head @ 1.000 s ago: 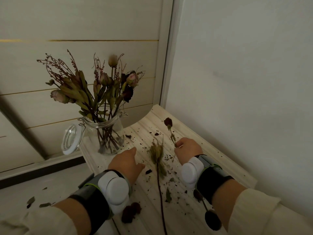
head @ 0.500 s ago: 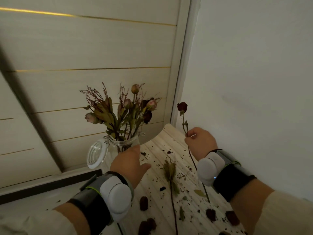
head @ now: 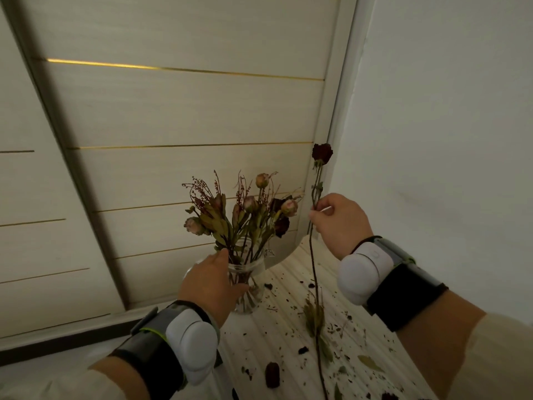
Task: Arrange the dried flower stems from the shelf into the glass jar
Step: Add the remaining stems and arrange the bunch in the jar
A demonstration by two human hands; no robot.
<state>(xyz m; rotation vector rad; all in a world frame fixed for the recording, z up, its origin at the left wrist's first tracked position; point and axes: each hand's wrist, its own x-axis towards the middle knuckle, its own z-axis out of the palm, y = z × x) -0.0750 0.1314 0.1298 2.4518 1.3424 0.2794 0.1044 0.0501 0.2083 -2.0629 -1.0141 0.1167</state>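
A glass jar (head: 253, 280) stands on the pale slatted shelf (head: 288, 336), filled with several dried flower stems (head: 245, 215). My left hand (head: 212, 284) wraps around the jar's left side. My right hand (head: 339, 223) pinches a long dried dark red rose stem (head: 315, 269) upright, to the right of the jar; its bloom (head: 322, 153) stands above the bouquet and its lower end hangs near the shelf. One more leafy dried stem (head: 314, 319) lies flat on the shelf below my right hand.
Dried petals and leaf crumbs (head: 343, 356) litter the shelf, with a dark fallen bud (head: 272, 378) near the front. A panelled wall with gold strips (head: 184, 145) rises behind the jar. A plain white wall (head: 447, 140) closes the right side.
My right hand has lifted the rose stem off the shelf and raised it upright. My left hand has moved forward and closed around the jar. The camera has tilted upward.
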